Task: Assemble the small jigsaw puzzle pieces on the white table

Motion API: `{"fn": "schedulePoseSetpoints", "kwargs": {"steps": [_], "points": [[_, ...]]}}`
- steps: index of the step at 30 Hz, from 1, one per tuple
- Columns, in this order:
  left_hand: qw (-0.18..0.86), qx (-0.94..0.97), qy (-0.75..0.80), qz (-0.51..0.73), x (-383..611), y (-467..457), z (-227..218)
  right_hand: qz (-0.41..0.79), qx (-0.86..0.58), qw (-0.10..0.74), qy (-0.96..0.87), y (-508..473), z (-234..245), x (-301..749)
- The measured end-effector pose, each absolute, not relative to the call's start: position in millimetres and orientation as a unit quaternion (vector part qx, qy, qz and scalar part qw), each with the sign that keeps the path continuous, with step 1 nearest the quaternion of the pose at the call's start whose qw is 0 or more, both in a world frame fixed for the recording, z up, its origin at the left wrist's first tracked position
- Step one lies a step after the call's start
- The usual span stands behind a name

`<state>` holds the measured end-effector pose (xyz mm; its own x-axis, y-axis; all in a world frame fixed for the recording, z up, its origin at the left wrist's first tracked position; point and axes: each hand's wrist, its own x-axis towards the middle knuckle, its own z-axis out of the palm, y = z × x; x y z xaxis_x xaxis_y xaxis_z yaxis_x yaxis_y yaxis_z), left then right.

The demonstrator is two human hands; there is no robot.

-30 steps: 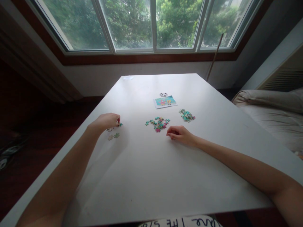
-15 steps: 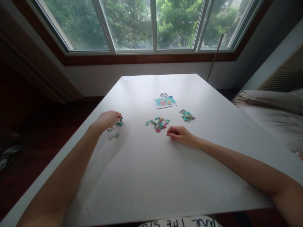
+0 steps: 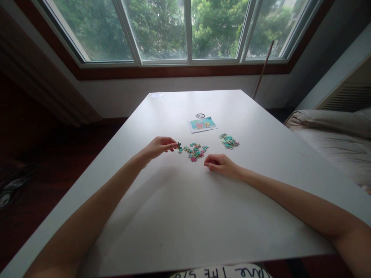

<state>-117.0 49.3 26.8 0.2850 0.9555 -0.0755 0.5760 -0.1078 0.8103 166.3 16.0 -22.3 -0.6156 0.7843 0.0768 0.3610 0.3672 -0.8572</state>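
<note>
My left hand (image 3: 161,147) pinches a dark green puzzle piece (image 3: 179,145) at its fingertips, at the left edge of the middle pile of puzzle pieces (image 3: 196,151). That pile mixes teal, green, yellow and pink pieces. Just right of it, my right hand (image 3: 222,165) rests on the table with its fingers curled in; whether anything is inside them is hidden. A second pile of puzzle pieces (image 3: 229,141), mostly teal, lies beyond my right hand. My left forearm covers most of the pieces at the left, with only a bit of one showing.
A picture sheet (image 3: 202,124) with cartoon figures lies behind the piles, and a small round dark-rimmed item (image 3: 200,116) sits past it. The white table (image 3: 185,216) reaches toward the window. A cushioned seat (image 3: 333,143) stands at the right, and a stick (image 3: 263,70) leans by the window.
My left hand has moved right from the pieces at the left to the middle pile, carrying a green puzzle piece. My right hand has stayed in place.
</note>
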Motion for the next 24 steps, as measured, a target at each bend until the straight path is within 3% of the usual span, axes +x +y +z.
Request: {"fn": "schedulePoseSetpoints", "kwargs": {"steps": [7,24], "points": [[0.497,0.632,0.504,0.314,-61.4,12.2,-0.3,0.428,-0.345,0.246,-0.798,16.2,-20.3,165.9],[0.400,0.758,0.414,0.307,-48.8,-7.1,-20.5,0.412,-0.345,0.253,-0.805,13.5,-22.8,165.5]]}}
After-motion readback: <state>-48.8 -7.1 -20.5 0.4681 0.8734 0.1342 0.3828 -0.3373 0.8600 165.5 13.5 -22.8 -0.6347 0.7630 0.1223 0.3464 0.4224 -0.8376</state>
